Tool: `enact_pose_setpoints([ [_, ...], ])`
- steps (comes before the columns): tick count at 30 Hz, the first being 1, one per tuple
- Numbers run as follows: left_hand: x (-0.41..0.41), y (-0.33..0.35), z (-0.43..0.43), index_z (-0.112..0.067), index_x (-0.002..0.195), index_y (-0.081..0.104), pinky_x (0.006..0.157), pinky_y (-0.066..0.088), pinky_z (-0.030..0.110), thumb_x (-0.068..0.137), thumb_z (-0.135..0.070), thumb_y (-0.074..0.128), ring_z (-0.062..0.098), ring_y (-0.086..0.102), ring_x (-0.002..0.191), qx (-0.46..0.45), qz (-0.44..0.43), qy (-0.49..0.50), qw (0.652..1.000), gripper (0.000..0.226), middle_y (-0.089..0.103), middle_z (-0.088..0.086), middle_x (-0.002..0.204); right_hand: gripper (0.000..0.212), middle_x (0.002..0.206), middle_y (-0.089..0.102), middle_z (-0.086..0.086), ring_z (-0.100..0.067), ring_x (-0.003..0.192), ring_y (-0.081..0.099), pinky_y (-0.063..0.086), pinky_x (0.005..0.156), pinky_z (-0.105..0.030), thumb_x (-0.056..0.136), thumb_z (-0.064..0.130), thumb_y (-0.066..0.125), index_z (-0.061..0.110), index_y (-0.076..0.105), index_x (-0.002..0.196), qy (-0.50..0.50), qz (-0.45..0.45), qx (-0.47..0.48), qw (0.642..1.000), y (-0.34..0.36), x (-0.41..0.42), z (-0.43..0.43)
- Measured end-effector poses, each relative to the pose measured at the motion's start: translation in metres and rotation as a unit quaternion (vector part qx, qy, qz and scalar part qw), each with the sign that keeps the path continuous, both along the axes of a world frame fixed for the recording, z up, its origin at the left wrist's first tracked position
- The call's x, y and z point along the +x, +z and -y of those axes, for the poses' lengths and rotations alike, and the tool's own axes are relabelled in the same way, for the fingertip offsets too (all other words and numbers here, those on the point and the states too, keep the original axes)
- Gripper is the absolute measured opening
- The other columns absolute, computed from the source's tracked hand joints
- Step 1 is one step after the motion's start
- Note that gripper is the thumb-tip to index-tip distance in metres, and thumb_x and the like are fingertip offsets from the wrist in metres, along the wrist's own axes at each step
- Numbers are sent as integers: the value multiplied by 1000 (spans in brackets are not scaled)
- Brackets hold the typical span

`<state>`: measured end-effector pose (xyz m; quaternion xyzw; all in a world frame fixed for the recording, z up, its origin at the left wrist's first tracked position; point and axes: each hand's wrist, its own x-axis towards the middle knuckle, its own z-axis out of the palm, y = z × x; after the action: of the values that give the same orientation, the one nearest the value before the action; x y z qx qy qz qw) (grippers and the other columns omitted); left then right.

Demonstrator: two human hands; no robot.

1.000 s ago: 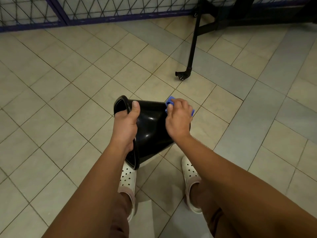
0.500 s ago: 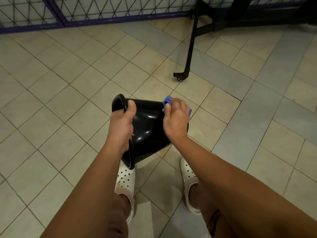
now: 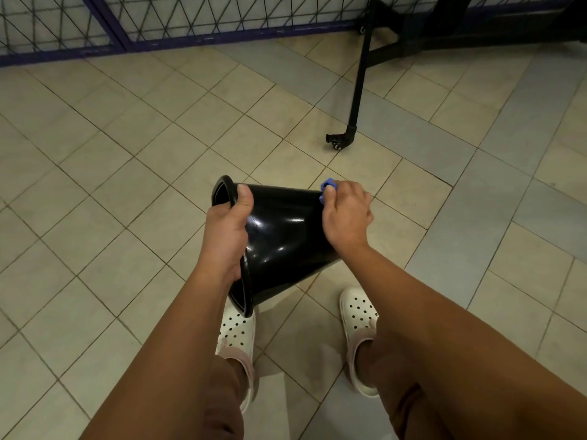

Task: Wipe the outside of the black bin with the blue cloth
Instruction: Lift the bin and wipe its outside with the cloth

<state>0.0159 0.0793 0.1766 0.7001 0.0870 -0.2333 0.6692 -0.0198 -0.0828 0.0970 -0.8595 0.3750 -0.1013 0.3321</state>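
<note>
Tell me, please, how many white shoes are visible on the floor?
2. The left shoe appears just below the rim of the black bin, partly hidden; the right shoe stands apart to its right.

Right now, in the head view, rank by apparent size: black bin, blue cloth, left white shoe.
1. black bin
2. left white shoe
3. blue cloth, mostly hidden under the right hand

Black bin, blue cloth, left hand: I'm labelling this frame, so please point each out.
black bin (image 3: 286, 236), head view, glossy side wall.
blue cloth (image 3: 327, 185), head view, exposed upper corner.
left hand (image 3: 227, 230), head view, back of the hand.
</note>
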Motion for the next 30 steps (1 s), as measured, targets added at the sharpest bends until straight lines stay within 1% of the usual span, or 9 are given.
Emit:
enact_pose_setpoints([
  [2, 3, -1, 1, -16, 96, 63, 75, 56, 38, 98, -48, 50, 27, 67, 94, -9, -17, 22, 1000, 34, 68, 7, 95, 36, 131, 43, -6, -23, 120, 35, 37, 98, -44, 99, 33, 35, 13, 50, 125, -58, 5, 26, 998, -3, -4, -8],
  [4, 5, -3, 0, -15, 98, 63, 76, 58, 41, 97, -49, 50, 29, 68, 95, -17, -32, 34, 999, 36, 68, 9, 98, 36, 132, 39, -8, -24, 120, 32, 37, 99, -43, 98, 29, 37, 12, 47, 128, -50, 20, 22, 998, -4, -10, -22],
  [7, 5, -9, 0, -13, 97, 64, 67, 58, 37, 98, -50, 49, 26, 71, 85, -15, -50, 32, 998, 40, 71, 8, 90, 41, 129, 42, -7, -23, 118, 34, 36, 99, -42, 95, 33, 36, 11, 48, 128, 35, 64, -19, 997, 2, -18, -50],
  [12, 7, -12, -1, -4, 105, 68, 69, 60, 36, 96, -48, 51, 29, 74, 88, -40, -52, 8, 998, 49, 75, 12, 93, 49, 128, 49, -4, -21, 120, 40, 29, 98, -37, 92, 39, 34, 12, 52, 129, 187, 135, -55, 971, 15, -8, -44],
  [17, 1, -11, -4, -11, 105, 66, 91, 55, 51, 92, -52, 54, 34, 68, 103, -18, -21, 13, 1000, 45, 71, 14, 104, 40, 133, 46, -4, -20, 123, 35, 31, 106, -40, 98, 33, 38, 13, 49, 131, 47, 49, -1, 998, -3, -6, -20],
  [20, 2, -11, -3, -14, 97, 66, 85, 56, 46, 96, -50, 50, 30, 68, 97, -6, -27, 23, 999, 39, 71, 9, 96, 41, 134, 42, -7, -23, 123, 32, 30, 105, -37, 98, 30, 38, 11, 45, 133, 11, 37, 0, 999, -4, -13, -38],
  [23, 7, -14, -2, -10, 99, 66, 69, 59, 36, 98, -49, 48, 23, 72, 82, -18, -55, 48, 997, 42, 72, 8, 90, 45, 133, 44, -9, -24, 124, 33, 31, 105, -40, 95, 32, 37, 8, 47, 131, 91, 95, -24, 991, 5, -20, -69],
  [27, 8, -19, -3, -3, 106, 69, 70, 59, 33, 95, -53, 49, 25, 74, 87, -37, -72, 46, 996, 55, 75, 13, 94, 47, 134, 48, -7, -25, 130, 36, 33, 105, -48, 94, 33, 37, 8, 50, 131, 256, 159, -51, 952, 16, -15, -65],
  [30, 8, -18, -3, -3, 111, 67, 69, 58, 34, 93, -52, 51, 27, 74, 90, -55, -57, 40, 996, 55, 74, 14, 99, 49, 138, 46, -4, -22, 134, 33, 26, 109, -53, 94, 37, 35, 12, 47, 134, 258, 135, -72, 954, 12, -5, -39],
])
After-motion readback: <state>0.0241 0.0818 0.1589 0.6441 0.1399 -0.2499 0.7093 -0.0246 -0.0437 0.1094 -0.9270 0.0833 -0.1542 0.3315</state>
